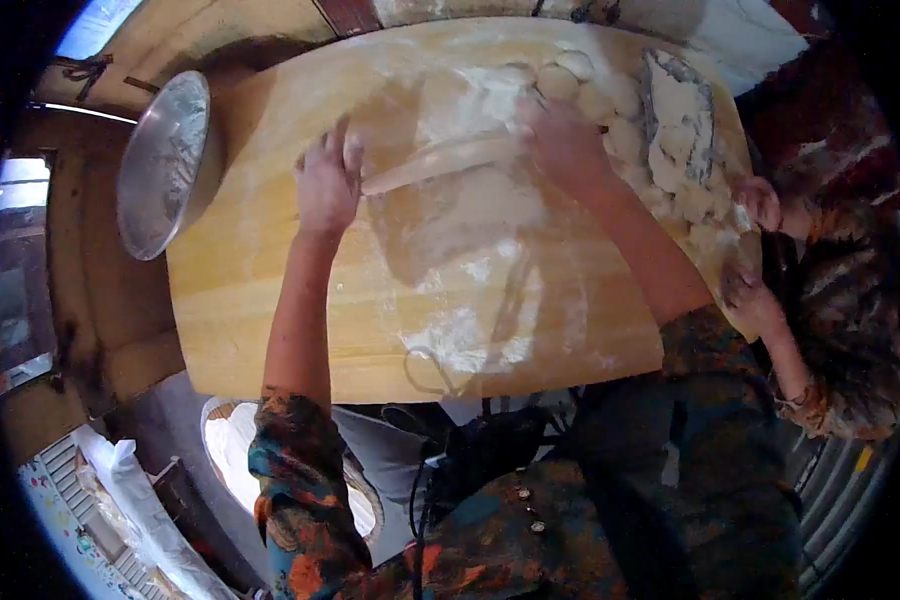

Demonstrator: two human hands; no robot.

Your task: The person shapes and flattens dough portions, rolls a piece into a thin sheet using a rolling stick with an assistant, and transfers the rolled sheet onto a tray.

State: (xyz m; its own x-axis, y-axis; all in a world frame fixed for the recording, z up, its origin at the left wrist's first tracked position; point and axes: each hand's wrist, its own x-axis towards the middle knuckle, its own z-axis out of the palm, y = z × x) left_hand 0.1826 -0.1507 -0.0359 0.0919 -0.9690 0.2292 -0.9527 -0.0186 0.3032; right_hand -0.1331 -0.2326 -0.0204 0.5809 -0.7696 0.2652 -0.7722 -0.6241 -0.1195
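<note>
Where the bar lies: on the floury tabletop [260,310], spanning the gap between the two hands, so the bar [440,164] is right of the left hand [328,182] and left of the right hand [567,145].
Bar's long axis: crosswise to the body, slightly slanted, the right end farther from the person than the left.
Nearer hand: neither clearly; the left hand is just beside the left end, and the right end runs up to the right hand.
Left hand: palm down, fingers bent and pointing away from the body; whether it grips the bar I cannot tell.
Right hand: reaching in from the right, fingers curled over that end; blur hides whether they close on it.
Pale patch: on the near side of the bar, between the forearms; it may be flattened dough or only flour, as the view is smeared there.
Dough balls [558,82]: bunched beyond and right of the right hand, some just beside it.
Slab [678,125]: farther right, past the balls, long side running away from the body.
Bowl [148,215]: at the left edge, tilted, well apart from the left hand.
Co-worker's hands [756,305]: at the right edge, well apart from the bar.
</note>
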